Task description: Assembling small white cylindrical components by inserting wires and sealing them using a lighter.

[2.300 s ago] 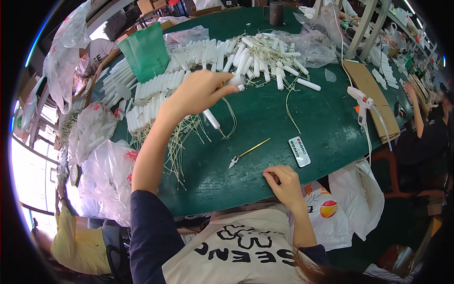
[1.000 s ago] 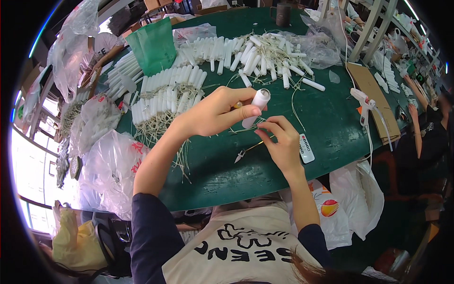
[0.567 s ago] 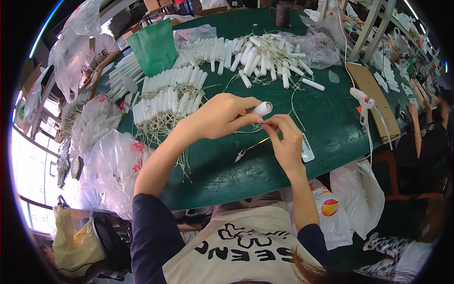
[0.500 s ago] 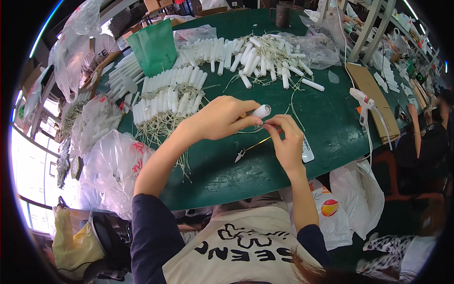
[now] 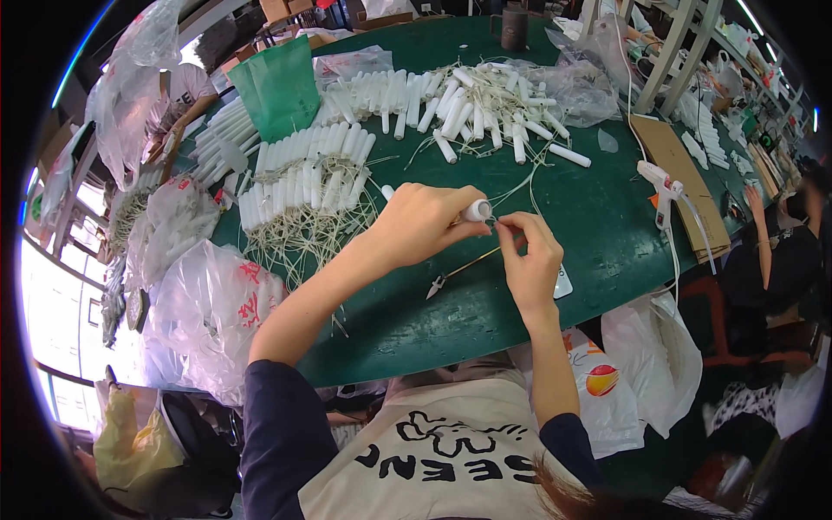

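Around one white tube (image 5: 477,211), the fingers of the left hand (image 5: 425,224) are curled closed, holding it up over the green surface (image 5: 598,217). Just right of that tube's near end, the right hand (image 5: 530,260) has its thumb and fingertips almost together. They may be pinching something thin, but it is too small to tell.

The work on this one tube looks part way along, since both hands are busy at its end. That is only a guess. Left of the held tube, rows of white tubes (image 5: 299,186) lie side by side with a tangle of wires (image 5: 286,247). They look neat, so maybe they are done. Beyond the held tube is a messy heap of tubes (image 5: 468,108), maybe left to do. Nothing shows for sure which ones are finished. Well to the right of the held tube, the glue gun (image 5: 663,186) is not being touched.

Most of the held tube is covered by the left hand, so its back end can't be seen. Just left of it, another tube (image 5: 387,191) is mostly hidden too. Below it, a thin gold stick (image 5: 472,262) runs behind the right hand. Below and to the right of it, a flat white thing (image 5: 563,284) is mostly covered.
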A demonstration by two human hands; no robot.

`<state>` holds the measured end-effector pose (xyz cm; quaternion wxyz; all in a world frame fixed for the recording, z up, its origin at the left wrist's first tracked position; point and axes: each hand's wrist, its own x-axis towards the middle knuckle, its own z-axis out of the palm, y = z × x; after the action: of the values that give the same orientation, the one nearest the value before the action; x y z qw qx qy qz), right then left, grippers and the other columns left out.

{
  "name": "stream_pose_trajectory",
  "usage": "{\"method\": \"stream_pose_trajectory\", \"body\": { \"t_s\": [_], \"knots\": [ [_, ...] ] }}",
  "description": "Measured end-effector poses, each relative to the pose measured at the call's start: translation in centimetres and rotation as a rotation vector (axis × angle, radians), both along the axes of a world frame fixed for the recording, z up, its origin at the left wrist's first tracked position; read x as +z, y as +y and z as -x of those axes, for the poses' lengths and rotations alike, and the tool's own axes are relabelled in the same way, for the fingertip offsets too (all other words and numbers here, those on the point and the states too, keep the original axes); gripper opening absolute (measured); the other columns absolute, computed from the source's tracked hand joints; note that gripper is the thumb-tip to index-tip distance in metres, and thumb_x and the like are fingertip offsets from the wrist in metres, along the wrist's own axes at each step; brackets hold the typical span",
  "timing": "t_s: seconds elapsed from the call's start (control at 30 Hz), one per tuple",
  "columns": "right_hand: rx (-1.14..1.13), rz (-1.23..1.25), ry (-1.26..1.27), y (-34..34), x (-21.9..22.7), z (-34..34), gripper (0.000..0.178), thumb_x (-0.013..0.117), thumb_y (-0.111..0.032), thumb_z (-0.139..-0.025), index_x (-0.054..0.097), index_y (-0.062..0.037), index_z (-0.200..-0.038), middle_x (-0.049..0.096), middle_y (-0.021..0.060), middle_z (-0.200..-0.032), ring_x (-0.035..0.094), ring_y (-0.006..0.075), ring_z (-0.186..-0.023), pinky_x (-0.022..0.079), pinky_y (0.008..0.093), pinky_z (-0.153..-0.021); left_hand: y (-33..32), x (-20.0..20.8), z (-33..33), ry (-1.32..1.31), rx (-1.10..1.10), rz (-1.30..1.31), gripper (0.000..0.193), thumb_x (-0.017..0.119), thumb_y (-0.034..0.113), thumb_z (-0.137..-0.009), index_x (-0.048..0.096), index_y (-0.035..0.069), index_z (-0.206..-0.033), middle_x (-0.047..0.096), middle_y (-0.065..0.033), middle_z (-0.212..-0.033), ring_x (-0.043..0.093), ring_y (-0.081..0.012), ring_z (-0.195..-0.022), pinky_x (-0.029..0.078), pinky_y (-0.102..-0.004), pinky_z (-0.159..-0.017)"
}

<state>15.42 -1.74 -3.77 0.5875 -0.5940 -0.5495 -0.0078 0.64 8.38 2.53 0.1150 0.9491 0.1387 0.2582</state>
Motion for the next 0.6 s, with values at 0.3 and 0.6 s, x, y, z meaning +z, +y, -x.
{"method": "stream_pose_trajectory", "body": {
  "t_s": [0.3, 0.6],
  "knots": [
    [0.04, 0.015, 0.217, 0.1, -0.6, 0.1, 0.01, 0.069, 0.004, -0.076, 0.065, 0.0014, -0.086, 0.065, 0.005, -0.08, 0.063, 0.0099, -0.068, 0.049, 0.022, -0.059, -0.2, -1.3, -0.8, 0.067, 0.006, -0.126, 0.025, 0.07, 0.026, -0.078, 0.059, 0.009, -0.094, 0.064, -0.0069, -0.069, 0.062, -0.0263, -0.059, 0.045, -0.036, -0.049],
    [-0.043, -0.122, 0.04, 0.1, -0.9, -0.2, 0.012, 0.067, 0.007, -0.075, 0.063, 0.0008, -0.085, 0.064, 0.0068, -0.081, 0.062, 0.0128, -0.063, 0.048, 0.0217, -0.059, -0.4, -1.6, -1.1, -0.024, 0.051, -0.027, 0.017, 0.067, 0.019, -0.081, 0.062, 0.008, -0.093, 0.063, -0.0072, -0.07, 0.06, -0.0246, -0.057, 0.044, -0.0328, -0.05]
  ]
}}
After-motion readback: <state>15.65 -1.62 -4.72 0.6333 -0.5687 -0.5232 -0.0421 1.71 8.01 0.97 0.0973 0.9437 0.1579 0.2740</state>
